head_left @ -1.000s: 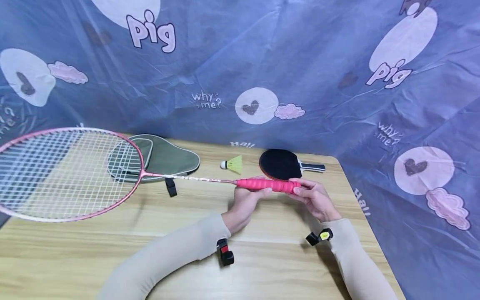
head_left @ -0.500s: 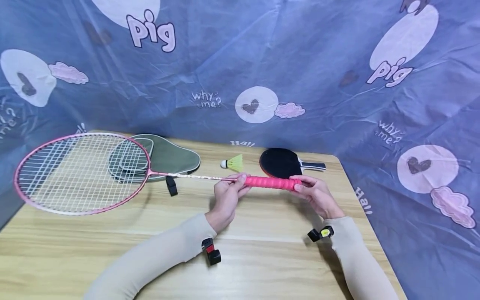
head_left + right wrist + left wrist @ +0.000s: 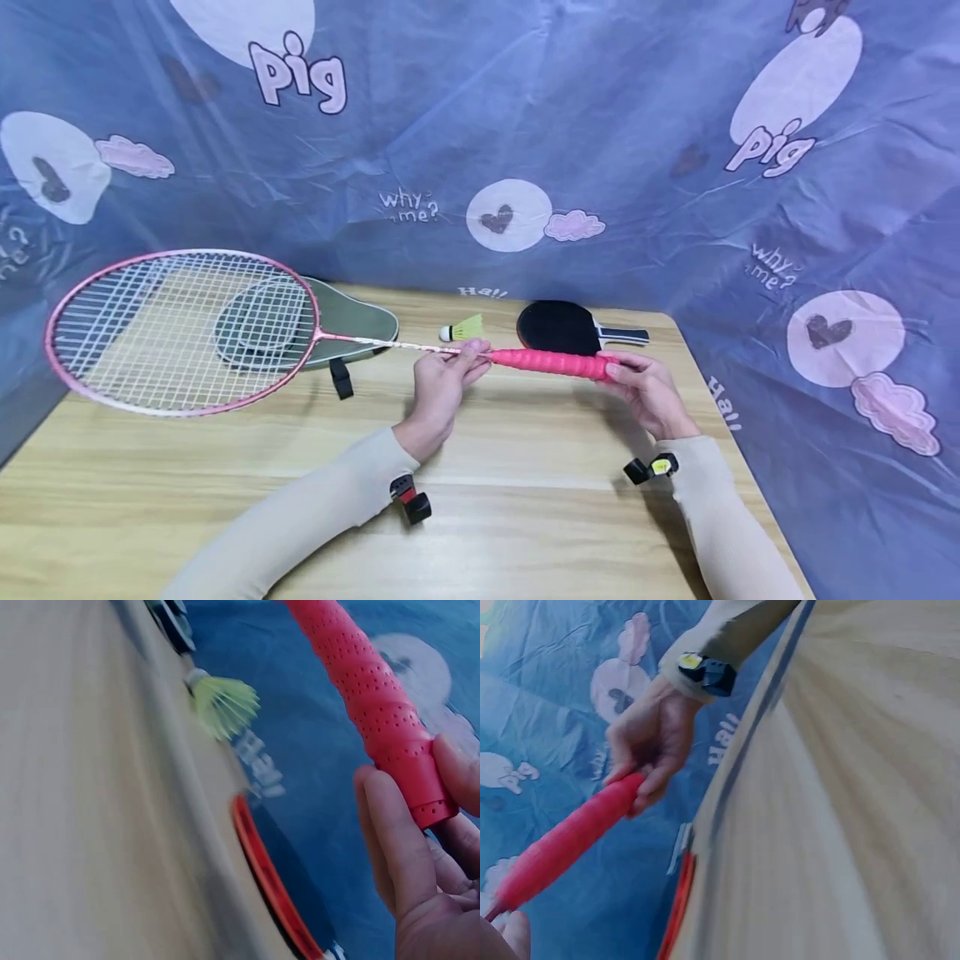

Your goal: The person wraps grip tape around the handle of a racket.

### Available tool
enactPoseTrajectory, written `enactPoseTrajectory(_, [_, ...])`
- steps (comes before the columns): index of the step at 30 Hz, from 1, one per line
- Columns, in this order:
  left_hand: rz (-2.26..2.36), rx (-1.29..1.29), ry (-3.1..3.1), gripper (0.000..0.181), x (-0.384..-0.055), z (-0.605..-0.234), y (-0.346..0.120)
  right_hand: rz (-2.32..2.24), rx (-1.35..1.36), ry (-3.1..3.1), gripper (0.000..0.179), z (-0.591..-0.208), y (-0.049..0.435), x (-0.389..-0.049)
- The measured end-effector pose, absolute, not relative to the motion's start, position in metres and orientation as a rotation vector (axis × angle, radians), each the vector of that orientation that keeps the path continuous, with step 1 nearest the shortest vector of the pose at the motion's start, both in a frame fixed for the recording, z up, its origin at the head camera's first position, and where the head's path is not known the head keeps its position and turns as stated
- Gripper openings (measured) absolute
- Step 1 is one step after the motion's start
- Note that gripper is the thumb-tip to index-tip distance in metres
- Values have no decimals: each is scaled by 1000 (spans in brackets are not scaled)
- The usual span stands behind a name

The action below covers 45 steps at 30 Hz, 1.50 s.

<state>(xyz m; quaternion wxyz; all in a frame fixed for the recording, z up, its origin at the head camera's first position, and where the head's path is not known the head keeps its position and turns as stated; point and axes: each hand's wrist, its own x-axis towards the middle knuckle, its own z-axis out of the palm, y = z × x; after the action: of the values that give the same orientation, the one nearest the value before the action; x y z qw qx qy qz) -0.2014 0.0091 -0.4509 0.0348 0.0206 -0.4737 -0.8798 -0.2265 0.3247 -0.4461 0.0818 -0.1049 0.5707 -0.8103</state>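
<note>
A badminton racket (image 3: 551, 363) with a pink perforated grip and a pink-and-white frame is held level above the table, its strung head to the left. My left hand (image 3: 437, 392) pinches the shaft just beside the grip's left end. At the butt end, my right hand (image 3: 651, 395) holds the pink grip between thumb and fingers; the right wrist view shows this grip (image 3: 397, 724) close up. Only a bit of my left hand (image 3: 506, 939) shows in the left wrist view, at the lower left corner.
Behind the racket, a green paddle case (image 3: 352, 321) lies on the wooden table (image 3: 517, 517), partly seen through the strings. A yellow shuttlecock (image 3: 467, 328) and a black table tennis paddle (image 3: 558, 327) lie near the back edge. Blue printed cloth (image 3: 645, 125) hangs behind.
My left hand has slid leftward from under the pink grip to the shaft. The racket has shifted right, its whole head now in view. My right hand stays at the butt end, moving slightly right.
</note>
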Motion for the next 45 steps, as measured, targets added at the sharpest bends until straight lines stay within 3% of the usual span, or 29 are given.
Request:
enactPoseTrajectory(4, [-2652,7,-1447,32,-199,-446,-7,-2447,-317,1698,32,-441,335,-228])
enactPoseTrajectory(15, [-2569,198,-1386,28,-193,-455,-24,-2345,-259,1751,34,-457,328,-234])
enactPoseTrajectory(22, [-2585,313,-1287,32,-187,-463,-36,-2038,-369,1671,37,-477,319,-232])
enactPoseTrajectory(36, [-2425,67,-1392,44,-171,-452,-60,-1778,-527,1735,25,-496,258,-205])
enactPoseTrajectory(45, [-2396,-24,-1283,16,-169,-433,-72,-1305,-667,2076,40,-489,213,-174])
